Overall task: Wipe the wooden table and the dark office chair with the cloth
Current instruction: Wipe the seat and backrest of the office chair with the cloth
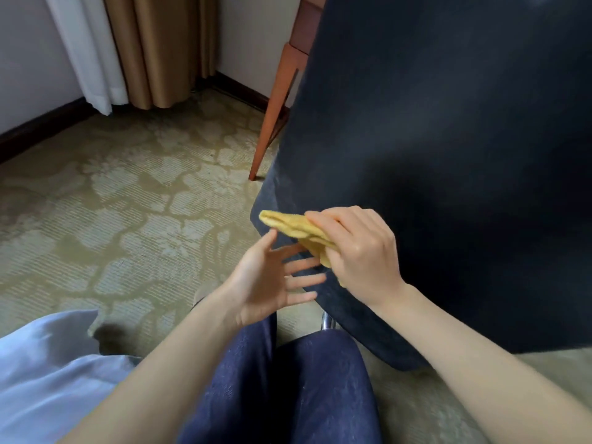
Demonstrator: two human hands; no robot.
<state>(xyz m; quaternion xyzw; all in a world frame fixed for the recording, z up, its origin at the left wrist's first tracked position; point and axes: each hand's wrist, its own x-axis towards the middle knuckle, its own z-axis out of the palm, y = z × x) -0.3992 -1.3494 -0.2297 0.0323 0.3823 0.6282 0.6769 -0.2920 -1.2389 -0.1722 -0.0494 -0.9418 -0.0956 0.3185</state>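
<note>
Nearest the camera are the person's knees in dark blue trousers [288,389], with a light blue shirt [48,373] at the lower left. Just beyond them the left hand [272,280] is held with the palm turned toward the right hand, fingers straight and spread apart, holding nothing; its fingertips lie against or just in front of the edge of the chair, and I cannot tell which. The right hand [358,251] is curled round a bunched yellow cloth [294,227], fingers clamped over it, so that one end sticks out to the left. Cloth and hand are against the dark chair [448,149] near its left edge. The chair fills the right side of the view, and a bit of shiny metal post [327,322] shows beneath it. Behind the chair stands a slanted wooden table leg [275,113] on patterned carpet [128,203]. Farthest off are a dark baseboard [41,128], a white curtain [86,52] and a tan curtain [160,49].
</note>
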